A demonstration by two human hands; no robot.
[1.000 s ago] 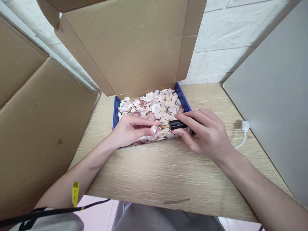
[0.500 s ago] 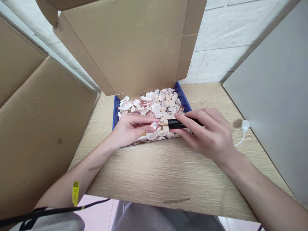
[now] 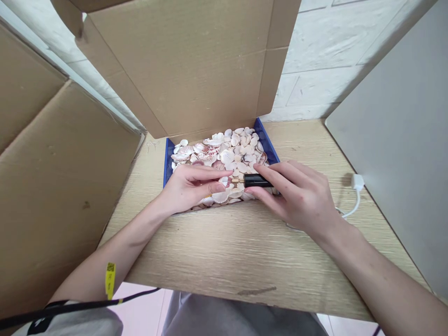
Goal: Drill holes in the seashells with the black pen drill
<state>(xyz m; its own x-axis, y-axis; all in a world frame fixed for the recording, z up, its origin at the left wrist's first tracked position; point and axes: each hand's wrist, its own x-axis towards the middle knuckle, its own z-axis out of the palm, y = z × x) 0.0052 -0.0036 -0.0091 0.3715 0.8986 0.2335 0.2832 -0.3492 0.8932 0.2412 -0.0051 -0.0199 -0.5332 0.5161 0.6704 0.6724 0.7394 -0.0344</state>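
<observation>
A blue tray (image 3: 167, 158) filled with several white and pink seashells (image 3: 235, 150) lies on the wooden table (image 3: 245, 252). My left hand (image 3: 191, 186) rests over the tray's near edge, its thumb and forefinger pinched on a small shell. My right hand (image 3: 301, 196) grips a small black tool (image 3: 257, 180) with a thin metal tip. That tip points left and meets the shell in my left fingers.
A tall cardboard sheet (image 3: 189, 65) stands behind the tray, and another cardboard panel (image 3: 52, 177) leans at the left. A grey board (image 3: 402, 140) stands at the right. A white cable with a plug (image 3: 356, 183) lies on the table by my right wrist.
The right hand drew the black tool slightly back, then pushed it left again until its tip met the shell. The left hand has barely moved.
</observation>
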